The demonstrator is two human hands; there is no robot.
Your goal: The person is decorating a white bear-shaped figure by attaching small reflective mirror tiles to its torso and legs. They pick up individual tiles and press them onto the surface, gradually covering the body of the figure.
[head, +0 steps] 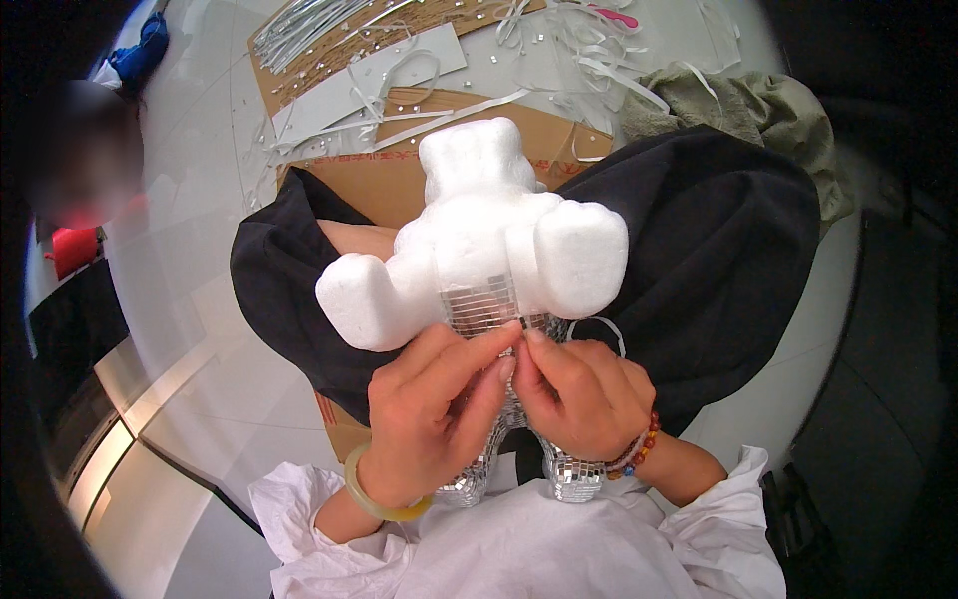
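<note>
A white foam figure (479, 224) lies across the lap, its legs pointing toward the torso. Small silvery mirror tiles (479, 305) cover its lower middle and both legs, down to the feet (575, 479); the upper part is bare foam. My left hand (438, 408) and my right hand (587, 389) meet at the tiled waist. The fingertips of both hands pinch at a small dark piece at the edge of the tiles; which hand holds it cannot be told. A thin white strip loops beside my right hand.
Beyond the knees lie flattened cardboard (494, 112), a white board (374, 82), silvery strips (314, 30), loose tiles, tangled white backing ribbons (599, 45) and a pink tool (615, 16). A grey-green cloth (748, 112) is at right. Another person, blurred, is at far left.
</note>
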